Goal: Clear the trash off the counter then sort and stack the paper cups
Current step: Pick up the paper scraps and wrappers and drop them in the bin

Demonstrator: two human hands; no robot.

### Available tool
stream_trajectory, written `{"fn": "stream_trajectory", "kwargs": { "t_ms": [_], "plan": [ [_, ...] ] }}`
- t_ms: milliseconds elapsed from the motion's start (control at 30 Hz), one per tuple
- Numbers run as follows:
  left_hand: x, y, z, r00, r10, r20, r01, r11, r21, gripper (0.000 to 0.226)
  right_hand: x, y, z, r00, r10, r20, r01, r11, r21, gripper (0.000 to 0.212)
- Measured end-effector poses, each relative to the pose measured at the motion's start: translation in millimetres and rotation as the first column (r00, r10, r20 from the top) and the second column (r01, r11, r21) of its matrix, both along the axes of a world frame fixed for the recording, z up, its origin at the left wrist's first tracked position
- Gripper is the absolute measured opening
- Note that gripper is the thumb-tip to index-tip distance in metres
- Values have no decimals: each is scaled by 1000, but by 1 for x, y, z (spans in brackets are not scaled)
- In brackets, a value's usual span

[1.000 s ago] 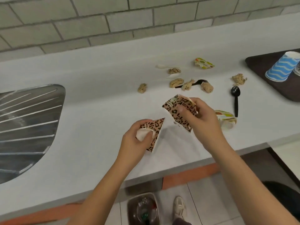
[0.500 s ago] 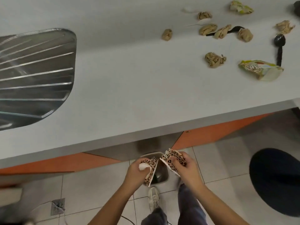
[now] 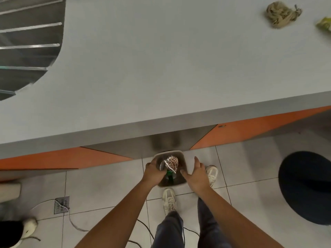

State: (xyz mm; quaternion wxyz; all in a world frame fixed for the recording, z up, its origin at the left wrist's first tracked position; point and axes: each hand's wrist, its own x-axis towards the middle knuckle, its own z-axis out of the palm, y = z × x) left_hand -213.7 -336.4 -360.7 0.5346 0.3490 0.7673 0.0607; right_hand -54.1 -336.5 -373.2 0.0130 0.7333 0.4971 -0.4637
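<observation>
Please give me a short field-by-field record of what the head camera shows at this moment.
left hand: over the bin's left rim, fingers curled; grip unclear
right hand: open, empty, beside the bin's right rim
leopard-print cup piece: inside the bin
bin: on the floor below the counter edge, between the hands
counter: a crumpled brown napkin and a yellow-green wrapper lie at far right

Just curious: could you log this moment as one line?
left hand: over bin | right hand: open, empty | leopard cup piece: in bin | counter: trash remains
</observation>
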Motion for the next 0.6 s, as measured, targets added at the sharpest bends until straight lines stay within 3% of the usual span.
{"fn": "stream_trajectory", "kwargs": {
  "t_ms": [167, 300, 400, 500, 600],
  "plan": [
    [4, 1, 40, 997, -50, 54, 42, 990, 133, 46, 12, 4, 32, 974, -179, -137, 195, 974, 115, 68],
    [13, 10, 103, 986, -97, 138, 50, 948, 315, 33, 30, 13, 87, 926, -246, -286, 315, 921, 228, 40],
    [27, 25, 165, 964, -151, 219, 35, 887, 460, 27, 46, 26, 145, 868, -219, -445, 406, 830, 383, 11],
    [48, 42, 228, 910, -316, 269, 112, 811, 574, 18, 65, 46, 205, 843, -165, -513, 469, 693, 548, 11],
    [72, 70, 288, 866, -416, 276, 117, 706, 698, 15, 97, 79, 263, 827, -153, -541, 513, 600, 614, 12]
  ]
}}
